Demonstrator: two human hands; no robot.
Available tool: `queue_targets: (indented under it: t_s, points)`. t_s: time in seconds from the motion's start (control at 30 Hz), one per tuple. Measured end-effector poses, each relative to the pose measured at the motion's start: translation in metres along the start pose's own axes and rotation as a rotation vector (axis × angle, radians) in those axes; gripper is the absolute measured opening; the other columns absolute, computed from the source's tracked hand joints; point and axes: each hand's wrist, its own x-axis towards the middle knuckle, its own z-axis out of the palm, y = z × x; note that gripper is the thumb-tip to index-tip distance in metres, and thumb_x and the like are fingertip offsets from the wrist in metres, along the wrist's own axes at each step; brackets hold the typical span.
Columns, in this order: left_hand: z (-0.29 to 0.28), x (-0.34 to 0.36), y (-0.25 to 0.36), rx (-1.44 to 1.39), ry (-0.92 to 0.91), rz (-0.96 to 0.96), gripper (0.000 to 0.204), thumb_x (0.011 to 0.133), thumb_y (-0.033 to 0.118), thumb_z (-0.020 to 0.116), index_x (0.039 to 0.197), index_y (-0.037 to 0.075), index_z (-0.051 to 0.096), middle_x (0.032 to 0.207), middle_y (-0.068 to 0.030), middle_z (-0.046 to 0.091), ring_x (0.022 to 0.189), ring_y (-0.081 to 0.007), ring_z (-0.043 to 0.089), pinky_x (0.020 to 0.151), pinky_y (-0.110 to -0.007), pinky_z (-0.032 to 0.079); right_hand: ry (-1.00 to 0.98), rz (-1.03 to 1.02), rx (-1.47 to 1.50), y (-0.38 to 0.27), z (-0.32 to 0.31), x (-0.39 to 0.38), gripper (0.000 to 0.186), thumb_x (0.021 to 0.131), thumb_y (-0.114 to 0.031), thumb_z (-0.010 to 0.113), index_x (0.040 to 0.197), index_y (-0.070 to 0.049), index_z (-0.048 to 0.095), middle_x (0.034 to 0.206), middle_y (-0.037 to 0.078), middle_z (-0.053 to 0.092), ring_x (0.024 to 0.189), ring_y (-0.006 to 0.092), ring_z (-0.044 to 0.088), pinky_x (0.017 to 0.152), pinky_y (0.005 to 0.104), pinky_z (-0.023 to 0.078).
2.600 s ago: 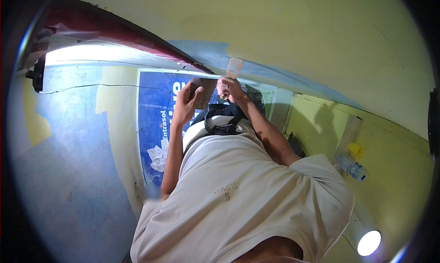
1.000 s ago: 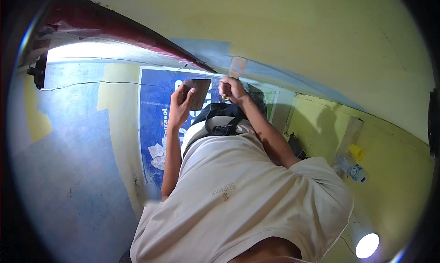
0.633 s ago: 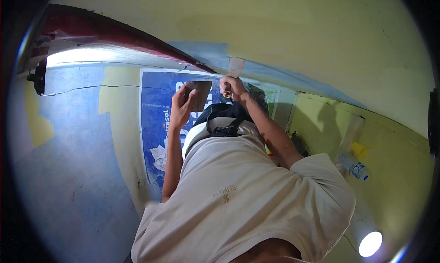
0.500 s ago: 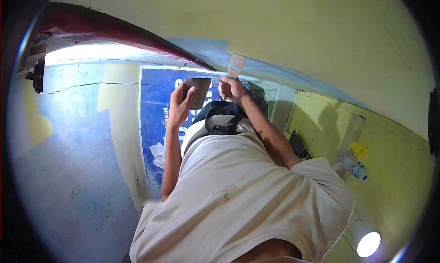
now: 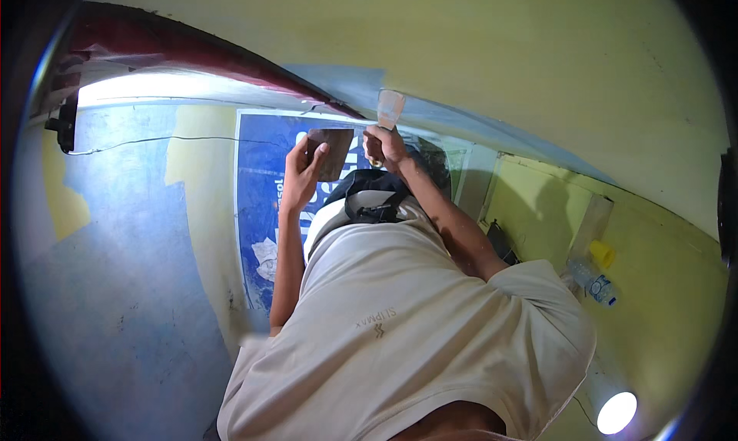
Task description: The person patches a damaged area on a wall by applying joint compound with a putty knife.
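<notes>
Gripped in my left hand (image 5: 302, 176) is a flat, dark brown rectangular plate (image 5: 335, 156), with the thumb laid across its near face. Just to its right, my right hand (image 5: 387, 146) is closed around the handle of a putty knife (image 5: 390, 108). The knife's flared blade points up and away from me and carries a pale, pinkish-white coating. A gap separates the blade from the plate. Beyond the blade is the wall (image 5: 492, 64), pale yellow with a blue-grey patch (image 5: 338, 79); whether the blade touches it I cannot tell.
A dark red rolled sheet (image 5: 177, 49) runs along the upper left. Behind my hands is a blue printed banner (image 5: 257, 179). To the right are a plastic bottle (image 5: 596, 283), a yellow cup (image 5: 602, 253) and a bright lamp (image 5: 617, 412). A thin wire (image 5: 154, 139) crosses at left.
The putty knife in my right hand has shifted slightly left and tilted, bringing its blade a little nearer the plate. My left hand and the plate have barely moved.
</notes>
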Motion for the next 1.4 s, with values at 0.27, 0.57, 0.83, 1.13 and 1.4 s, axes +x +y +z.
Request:
queue_targets:
  t_s: [0.27,0.57,0.83,1.13,1.4]
  points:
    - [0.001,0.0,-0.003,-0.006,0.004,-0.01,0.023,0.102,0.017,0.061,0.114,-0.002,0.059,0.1,-0.0031,0.065,0.09,-0.0077,0.055,0.08,-0.025,0.047,0.048,-0.014,0.03,0.008,-0.008,0.0,0.023,0.088,-0.019,0.068,0.07,-0.011,0.056,0.054,-0.002,0.05,0.041,0.0095,0.047,0.039,0.0255,0.039]
    - [-0.001,0.002,-0.002,0.032,-0.044,0.017,0.021,0.102,0.016,0.06,0.114,-0.002,0.059,0.1,-0.0033,0.066,0.091,-0.0076,0.057,0.081,-0.025,0.047,0.06,-0.083,0.007,0.004,-0.01,0.002,0.023,0.087,-0.018,0.068,0.069,-0.012,0.055,0.052,-0.003,0.046,0.04,0.0071,0.044,0.037,0.0253,0.032]
    - [0.004,0.002,0.0,-0.002,-0.03,0.0,0.023,0.103,0.017,0.06,0.116,-0.002,0.059,0.101,-0.0034,0.066,0.091,-0.0076,0.056,0.082,-0.025,0.047,0.077,-0.082,-0.071,-0.002,-0.019,-0.002,0.021,0.091,-0.014,0.063,0.073,-0.008,0.054,0.055,-0.001,0.047,0.044,0.0088,0.044,0.042,0.025,0.035]
    - [0.001,0.006,-0.004,-0.029,-0.055,-0.011,0.026,0.103,0.018,0.06,0.119,-0.002,0.059,0.103,-0.0046,0.067,0.092,-0.008,0.058,0.082,-0.025,0.048,0.034,-0.069,-0.057,0.004,-0.037,0.005,0.021,0.089,-0.015,0.065,0.072,-0.01,0.056,0.053,-0.005,0.046,0.04,0.0075,0.045,0.037,0.0232,0.032]
    - [0.004,0.005,-0.001,-0.015,-0.052,-0.019,0.029,0.103,0.02,0.061,0.121,-0.002,0.059,0.104,-0.0045,0.068,0.093,-0.0079,0.058,0.082,-0.026,0.049,0.074,-0.092,-0.097,-0.005,-0.016,0.0,0.021,0.088,-0.013,0.068,0.071,-0.01,0.055,0.053,-0.006,0.046,0.039,0.0048,0.041,0.037,0.0221,0.029]
